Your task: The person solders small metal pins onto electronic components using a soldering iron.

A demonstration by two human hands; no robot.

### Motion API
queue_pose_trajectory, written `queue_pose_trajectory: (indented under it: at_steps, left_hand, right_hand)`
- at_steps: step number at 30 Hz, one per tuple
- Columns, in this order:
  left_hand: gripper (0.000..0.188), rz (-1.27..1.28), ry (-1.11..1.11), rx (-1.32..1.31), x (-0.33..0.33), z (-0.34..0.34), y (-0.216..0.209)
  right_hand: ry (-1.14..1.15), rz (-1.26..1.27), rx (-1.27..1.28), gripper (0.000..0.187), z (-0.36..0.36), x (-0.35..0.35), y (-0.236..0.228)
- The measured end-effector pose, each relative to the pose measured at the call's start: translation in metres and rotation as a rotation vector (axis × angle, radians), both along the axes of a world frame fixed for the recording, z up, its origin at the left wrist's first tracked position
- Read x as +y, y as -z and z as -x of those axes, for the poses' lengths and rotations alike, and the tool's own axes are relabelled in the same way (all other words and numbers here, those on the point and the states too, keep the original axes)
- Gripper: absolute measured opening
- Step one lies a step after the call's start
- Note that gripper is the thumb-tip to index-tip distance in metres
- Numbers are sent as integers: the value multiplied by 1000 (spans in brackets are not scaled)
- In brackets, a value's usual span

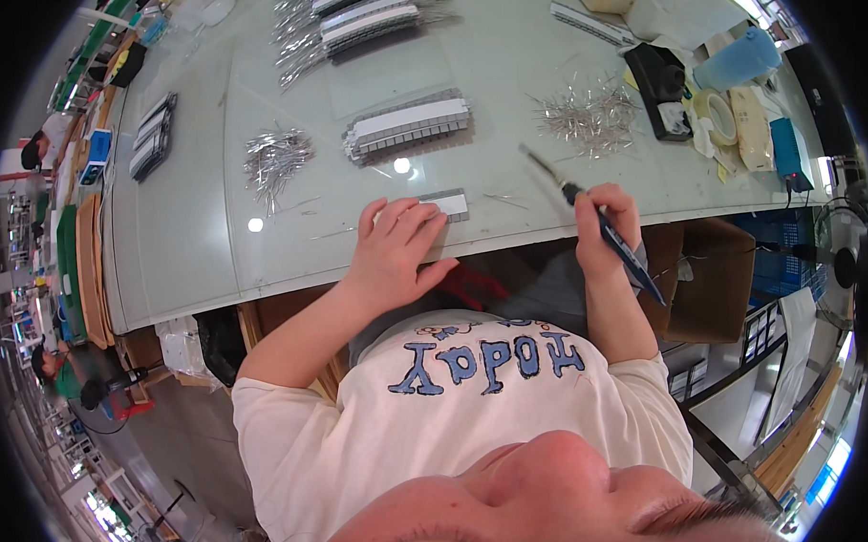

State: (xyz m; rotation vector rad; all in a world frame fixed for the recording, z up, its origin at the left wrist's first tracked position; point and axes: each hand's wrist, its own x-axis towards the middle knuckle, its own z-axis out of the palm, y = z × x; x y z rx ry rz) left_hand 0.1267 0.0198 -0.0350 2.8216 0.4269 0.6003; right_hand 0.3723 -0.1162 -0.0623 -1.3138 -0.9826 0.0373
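Observation:
My left hand [394, 243] lies on the table near its front edge, fingers stretched out and thumb apart. Its fingertips touch a small flat grey piece with a white strip [451, 205], partly hidden under them. A slim pen-like tool [615, 234] with a dark blue handle and a long grey metal tip is gripped in my right hand [608, 224]. That tip points away to the far left, just above the tabletop. A few loose thin wires [505, 198] lie between the two hands. Behind the left hand stands a row of similar grey and white pieces [407, 129].
Heaps of silvery wires [277, 165] lie left and right [592, 116] of the row. More grey and white pieces [368, 25] with wires sit at the back. A black device [658, 88], a tape roll [715, 118] and a blue bottle [738, 60] crowd the right.

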Motion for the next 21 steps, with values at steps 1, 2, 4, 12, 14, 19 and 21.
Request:
queue_pose_trajectory:
  at_steps: [1, 2, 4, 12, 14, 19, 21]
  left_hand:
    - [56, -5, -29, 24, -7, 5, 4]
    - [56, -2, -36, 24, -9, 6, 7]
    - [57, -25, -52, 32, -12, 9, 12]
    - [57, -20, -49, 4, -9, 15, 22]
    - [57, -23, -50, 2, -9, 15, 23]
    - [55, -59, -51, 1, -7, 13, 26]
    - [55, -65, -51, 1, -6, 12, 25]
  right_hand:
    - [-42, 40, -12, 21, 6, -2, -2]
    - [-52, 32, -78, 22, 10, 0, -4]
    - [-119, 88, -111, 24, 20, 2, -12]
    - [-190, 137, -157, 23, 29, 14, -11]
    - [-216, 145, -140, 23, 30, 14, -12]
    - [-212, 150, -126, 23, 29, 15, -8]
    - [-219, 142, -116, 22, 29, 16, -9]
